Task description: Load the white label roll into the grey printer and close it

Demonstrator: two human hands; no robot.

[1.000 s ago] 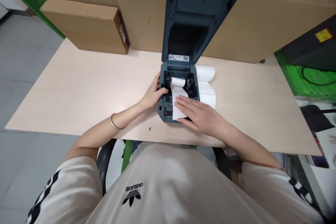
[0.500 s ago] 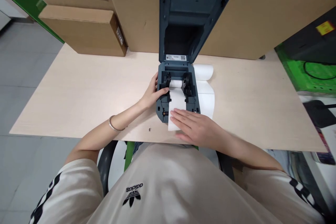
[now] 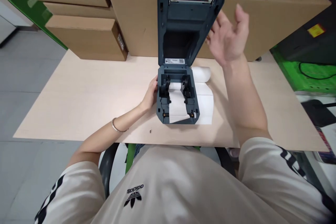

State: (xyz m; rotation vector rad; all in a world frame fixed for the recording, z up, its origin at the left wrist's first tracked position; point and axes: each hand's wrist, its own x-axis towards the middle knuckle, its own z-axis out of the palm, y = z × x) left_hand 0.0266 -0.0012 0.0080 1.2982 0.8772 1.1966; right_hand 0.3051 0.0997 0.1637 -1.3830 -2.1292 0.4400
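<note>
A dark blue-grey label printer [image 3: 160, 117] stands on the table with its lid [image 3: 183, 15] raised upright. A small white paper roll [image 3: 175, 86] sits between two black holders inside it. From the roll a paper strip [image 3: 177, 106] runs over the front roller, its end slightly curled. My left hand [image 3: 150, 92] holds the printer's left side, some fingertips hidden against the casing. Up at the lid's right edge, my right hand [image 3: 229, 38] is open with palm showing and thumb apart; its fingertips reach the edge, partly hidden behind it.
Right of the printer lies a larger white paper roll [image 3: 201, 74] with an unrolled sheet [image 3: 206, 106]. Cardboard boxes [image 3: 136, 24] line the table's back, and a flatter box [image 3: 86, 38] stands at the left. A tiny dark scrap [image 3: 150, 131] lies near the front edge.
My right hand has left the paper strip and risen to the lid's right edge. The strip's end now lies back over the roller. My left thumb has moved off the printer's inside to its side.
</note>
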